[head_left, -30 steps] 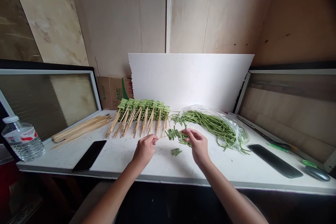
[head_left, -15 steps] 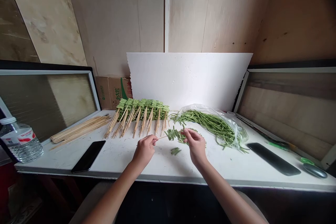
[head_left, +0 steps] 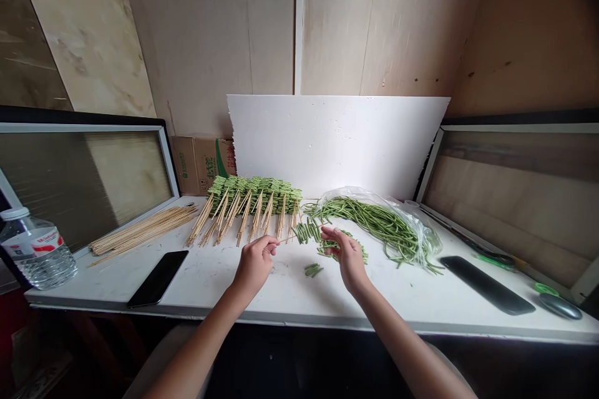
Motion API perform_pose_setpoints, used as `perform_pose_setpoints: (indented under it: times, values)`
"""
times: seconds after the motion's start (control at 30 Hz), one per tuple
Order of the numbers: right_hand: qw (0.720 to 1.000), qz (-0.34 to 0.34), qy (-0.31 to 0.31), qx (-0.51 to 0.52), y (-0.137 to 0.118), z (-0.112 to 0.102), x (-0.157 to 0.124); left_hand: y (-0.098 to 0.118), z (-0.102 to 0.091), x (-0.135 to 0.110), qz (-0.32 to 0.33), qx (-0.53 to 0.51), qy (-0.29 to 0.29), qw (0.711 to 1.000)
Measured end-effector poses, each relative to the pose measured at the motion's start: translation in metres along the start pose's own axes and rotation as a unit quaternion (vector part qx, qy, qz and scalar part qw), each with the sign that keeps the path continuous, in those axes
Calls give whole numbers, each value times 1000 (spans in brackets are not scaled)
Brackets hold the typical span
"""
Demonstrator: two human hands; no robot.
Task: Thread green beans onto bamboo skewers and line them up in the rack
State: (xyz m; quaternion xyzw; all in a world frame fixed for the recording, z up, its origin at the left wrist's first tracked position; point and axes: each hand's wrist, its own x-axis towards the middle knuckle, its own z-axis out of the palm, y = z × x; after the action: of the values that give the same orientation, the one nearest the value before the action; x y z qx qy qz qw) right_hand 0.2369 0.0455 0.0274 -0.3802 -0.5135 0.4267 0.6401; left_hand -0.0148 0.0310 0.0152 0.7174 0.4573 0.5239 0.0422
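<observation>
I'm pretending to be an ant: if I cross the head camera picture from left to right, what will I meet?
Water bottle, black phone, left hand, bean pieces on a skewer, right hand, long dark slab, rounded grey object.

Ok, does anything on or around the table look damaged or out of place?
The white board behind the table has a ragged left edge, as if chipped. Also, a few cut beans lie apart from the larger pile by the right hand. Nothing else stands out.
</observation>
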Motion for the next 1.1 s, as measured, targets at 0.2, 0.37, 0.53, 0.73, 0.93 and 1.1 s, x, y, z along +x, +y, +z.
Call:
perform_pose_setpoints:
  times: [0.2, 0.37, 0.53, 0.73, 0.93, 1.1]
  values:
    - [895, -127, -113, -412, 16, -29, 17, -9, -3, 3, -11, 18, -7, 1000]
    - [826, -146, -215, -500, 18, -34, 15, -11, -6, 5, -31, 31, -23, 999]
    - [806, -105, -290, -506, 14, -31, 10, -9, -9, 6, -40, 38, -33, 998]
    - [805, -65, -271, -524, 16, -24, 4, -9, -9, 6, -41, 34, -40, 998]
    - [842, -119, -272, -451, 15, -27, 8, -13, -9, 6, -28, 39, -38, 998]
    - [908, -146, -210, -333, -8, -36, 19, -14, -9, 6, -23, 39, -28, 999]
